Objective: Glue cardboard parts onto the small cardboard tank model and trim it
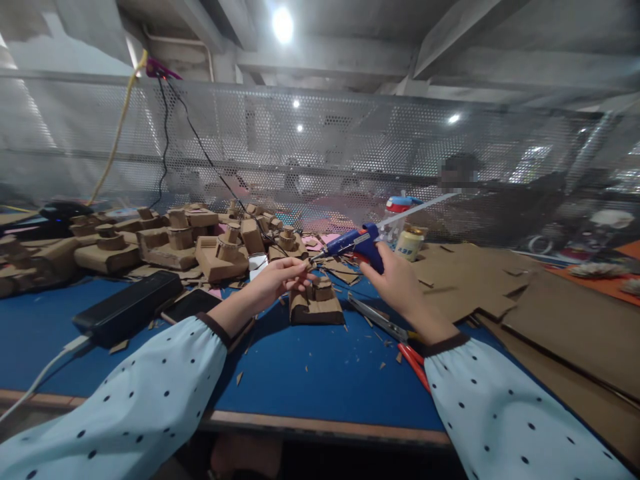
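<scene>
Right grip (395,280) clenched round glue gun (356,243) | left grip (277,279) pinching cardboard piece (306,265) | nozzle just beside it, above cardboard model (316,303)

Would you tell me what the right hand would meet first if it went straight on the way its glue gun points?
Probably the left hand: the right hand aims the glue gun leftward at its fingertips, almost touching, though depth is unclear.

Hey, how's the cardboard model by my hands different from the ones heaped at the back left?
The near cardboard model stands alone on the blue mat; the back-left models crowd together. Yours sits just below the glue gun in your right hand; the others lie untouched. All are brown cardboard with a raised block on top.
</scene>
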Demonstrator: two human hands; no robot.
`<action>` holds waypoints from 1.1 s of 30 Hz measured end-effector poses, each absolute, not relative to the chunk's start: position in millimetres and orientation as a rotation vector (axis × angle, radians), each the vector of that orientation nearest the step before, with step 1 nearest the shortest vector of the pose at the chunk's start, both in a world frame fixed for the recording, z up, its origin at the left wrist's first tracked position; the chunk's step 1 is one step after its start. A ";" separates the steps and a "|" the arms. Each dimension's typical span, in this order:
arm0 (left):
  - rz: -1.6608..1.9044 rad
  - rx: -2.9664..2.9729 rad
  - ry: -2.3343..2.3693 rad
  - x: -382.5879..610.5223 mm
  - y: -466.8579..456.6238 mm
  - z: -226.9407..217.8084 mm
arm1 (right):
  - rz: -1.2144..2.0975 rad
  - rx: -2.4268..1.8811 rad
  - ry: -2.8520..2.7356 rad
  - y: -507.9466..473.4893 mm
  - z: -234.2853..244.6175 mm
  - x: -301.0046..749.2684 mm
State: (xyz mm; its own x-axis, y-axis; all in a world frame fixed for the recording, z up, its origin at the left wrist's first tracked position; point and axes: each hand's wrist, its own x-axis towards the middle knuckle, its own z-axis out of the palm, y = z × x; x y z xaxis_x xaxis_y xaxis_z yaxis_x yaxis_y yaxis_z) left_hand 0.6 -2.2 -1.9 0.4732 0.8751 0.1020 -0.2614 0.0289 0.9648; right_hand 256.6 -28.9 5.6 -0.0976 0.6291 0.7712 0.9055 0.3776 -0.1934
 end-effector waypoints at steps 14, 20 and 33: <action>0.974 1.250 0.636 0.7 -0.9 -2.6 | -0.422 -1.329 -1.838 -30.1 7.1 255.3; 0.979 1.240 0.636 0.9 -2.4 -2.5 | -0.415 -1.298 -1.875 -29.2 6.3 258.0; 0.969 1.258 0.639 0.8 -3.9 -0.8 | -0.419 -1.331 -1.891 -27.3 4.9 260.2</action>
State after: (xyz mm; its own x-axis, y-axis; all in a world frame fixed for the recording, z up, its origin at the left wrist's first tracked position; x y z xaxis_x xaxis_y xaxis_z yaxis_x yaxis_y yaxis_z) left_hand 0.8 -3.9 -0.8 0.4760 0.8732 0.1047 -0.2478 0.0189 0.9686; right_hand 260.2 -27.3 4.9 -0.1564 0.6489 0.7446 0.9028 0.3997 -0.1587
